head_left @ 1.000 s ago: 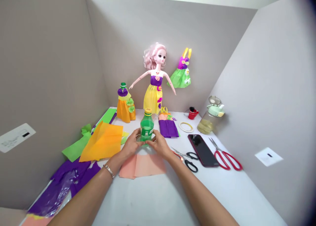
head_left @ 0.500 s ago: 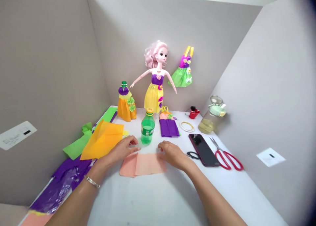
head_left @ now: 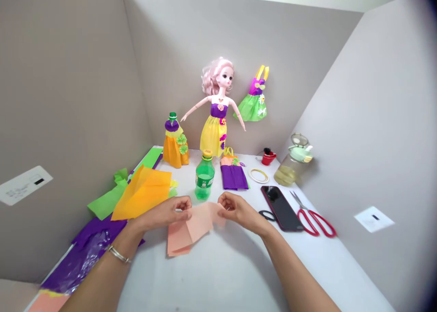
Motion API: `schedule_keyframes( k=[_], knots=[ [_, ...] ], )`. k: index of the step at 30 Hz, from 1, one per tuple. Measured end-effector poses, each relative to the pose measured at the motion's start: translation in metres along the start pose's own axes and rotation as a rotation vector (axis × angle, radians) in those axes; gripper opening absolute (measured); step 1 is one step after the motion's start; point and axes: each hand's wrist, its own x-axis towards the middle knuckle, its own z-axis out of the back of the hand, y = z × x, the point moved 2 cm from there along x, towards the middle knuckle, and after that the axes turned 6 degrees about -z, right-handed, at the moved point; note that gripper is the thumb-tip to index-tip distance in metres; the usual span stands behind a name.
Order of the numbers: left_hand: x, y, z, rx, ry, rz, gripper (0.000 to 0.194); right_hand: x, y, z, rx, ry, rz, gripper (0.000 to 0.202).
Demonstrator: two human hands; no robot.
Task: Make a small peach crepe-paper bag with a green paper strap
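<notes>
A folded piece of peach crepe paper is pinched between both hands, its top edge lifted off the white table. My left hand is closed on its upper left part, thumb against fingers. At the upper right corner, my right hand grips the paper the same way. The lower left of the sheet hangs in overlapping layers. Just beyond the hands stands a green plastic bottle with a yellow cap, upright and untouched.
On the left lie orange paper and purple paper. A dressed doll and a dressed bottle stand behind. To the right are a phone, red-handled scissors, a jug and rings.
Both hands have closed on the peach paper, which lay flat on the table before. Its upper edge has risen and the sheet is tilted and bent.
</notes>
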Motion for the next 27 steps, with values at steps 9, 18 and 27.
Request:
schedule_keyframes(
  k=[9, 18, 27],
  knots=[
    [-0.008, -0.050, 0.036, -0.004, -0.149, -0.021, 0.029, -0.008, 0.051, 0.034, 0.413, 0.029, 0.033, 0.025],
    [0.003, -0.085, 0.075, 0.237, -0.104, -0.060, 0.031, 0.003, 0.083, 0.075, 0.294, -0.179, 0.240, 0.024],
    [0.006, -0.080, 0.093, 0.269, -0.095, -0.059, 0.034, 0.014, 0.082, 0.090, 0.163, -0.175, 0.264, 0.020]
  ],
)
